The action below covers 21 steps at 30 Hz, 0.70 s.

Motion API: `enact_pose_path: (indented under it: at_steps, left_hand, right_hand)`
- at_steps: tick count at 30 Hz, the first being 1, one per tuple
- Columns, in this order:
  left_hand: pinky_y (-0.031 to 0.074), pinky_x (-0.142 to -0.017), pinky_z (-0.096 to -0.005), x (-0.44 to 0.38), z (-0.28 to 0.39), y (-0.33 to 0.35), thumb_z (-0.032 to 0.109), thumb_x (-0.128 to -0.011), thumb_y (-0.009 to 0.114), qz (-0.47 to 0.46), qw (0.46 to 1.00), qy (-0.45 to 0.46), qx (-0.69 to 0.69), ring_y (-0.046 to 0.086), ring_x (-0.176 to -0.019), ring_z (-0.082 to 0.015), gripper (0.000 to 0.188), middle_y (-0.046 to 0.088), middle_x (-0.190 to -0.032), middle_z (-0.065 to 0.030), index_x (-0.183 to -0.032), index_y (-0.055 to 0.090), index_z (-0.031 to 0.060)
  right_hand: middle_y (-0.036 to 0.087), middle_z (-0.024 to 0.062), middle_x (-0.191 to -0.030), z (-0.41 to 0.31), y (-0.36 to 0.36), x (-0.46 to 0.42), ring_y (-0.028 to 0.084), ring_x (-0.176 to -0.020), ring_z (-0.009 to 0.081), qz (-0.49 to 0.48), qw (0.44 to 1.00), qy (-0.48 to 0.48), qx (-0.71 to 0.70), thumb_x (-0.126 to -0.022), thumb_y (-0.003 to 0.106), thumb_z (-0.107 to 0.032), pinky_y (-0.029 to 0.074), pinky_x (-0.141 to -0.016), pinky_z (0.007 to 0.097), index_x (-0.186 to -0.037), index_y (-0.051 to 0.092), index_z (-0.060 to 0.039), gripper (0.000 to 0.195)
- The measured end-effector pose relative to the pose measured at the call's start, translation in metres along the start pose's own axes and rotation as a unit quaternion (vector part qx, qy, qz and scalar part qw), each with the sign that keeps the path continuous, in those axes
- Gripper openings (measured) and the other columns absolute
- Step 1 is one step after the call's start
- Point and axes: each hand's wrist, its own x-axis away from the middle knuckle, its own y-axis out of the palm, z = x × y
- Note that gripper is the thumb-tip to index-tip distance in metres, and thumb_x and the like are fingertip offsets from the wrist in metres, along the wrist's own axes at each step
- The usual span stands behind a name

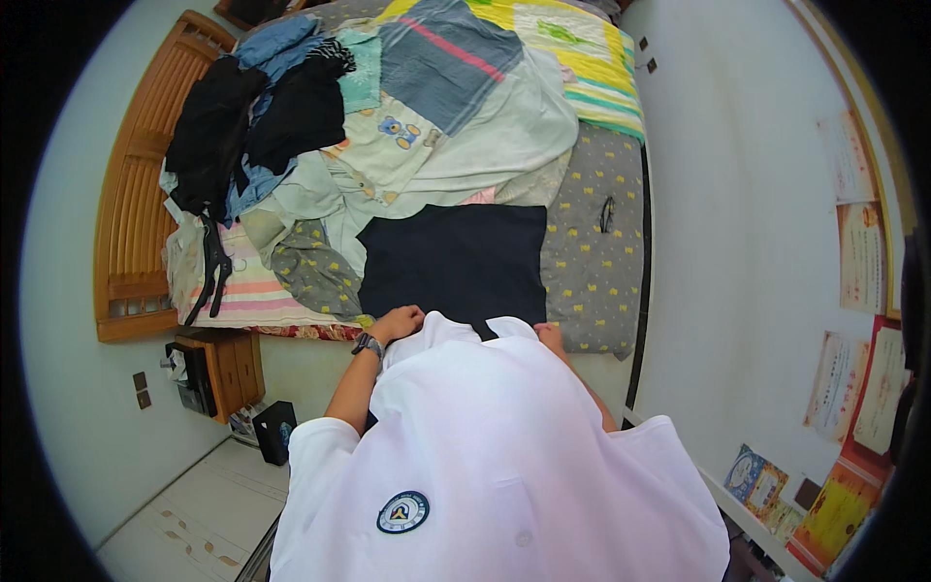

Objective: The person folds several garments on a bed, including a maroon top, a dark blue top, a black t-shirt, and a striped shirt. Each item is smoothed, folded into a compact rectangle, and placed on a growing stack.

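Observation:
A dark navy or black garment lies spread flat near the bed's front edge, before my white shirt. At its lower left corner is my left hand, a watch on the wrist, fingers bent at the cloth. My right hand is at the lower right corner, partly hidden by my shirt. Whether either hand grips the fabric cannot be told. Beyond the garment lie a pale blanket, a bear-print cloth and a grey-blue cloth with a red stripe.
Black clothes and blue denim are heaped at the upper left, above black hangers. A cord-like item lies on the grey patterned sheet. A wooden headboard and bedside cabinet stand left; a wall is right.

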Motion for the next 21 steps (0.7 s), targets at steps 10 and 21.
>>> enact_pose_path:
  at_steps: [10,21]
  left_hand:
    - [0.048,-0.066,-0.0320,0.034,-0.022,0.004,0.045,-0.107,0.048,0.062,0.980,-0.012,0.190,0.061,-0.068,-0.0143,0.054,0.069,-0.073,-0.0036,-0.087,0.074,0.0027]
    - [0.044,-0.064,-0.0267,0.101,0.052,0.003,0.053,-0.104,0.055,0.047,0.965,-0.089,0.241,0.057,-0.068,-0.0108,0.056,0.070,-0.078,-0.0035,-0.092,0.076,0.0023]
  right_hand:
    - [0.073,0.0080,-0.080,-0.098,0.023,-0.025,0.068,-0.071,0.0194,-0.058,0.998,-0.013,0.017,-0.089,0.061,-0.015,0.054,-0.066,0.0356,-0.099,0.079,-0.0111,0.020]
    - [0.077,0.0090,-0.089,0.093,0.016,-0.089,0.072,-0.084,0.0202,-0.132,0.984,-0.023,0.118,-0.088,0.071,-0.023,0.056,-0.077,0.0363,-0.096,0.079,-0.0069,0.020]
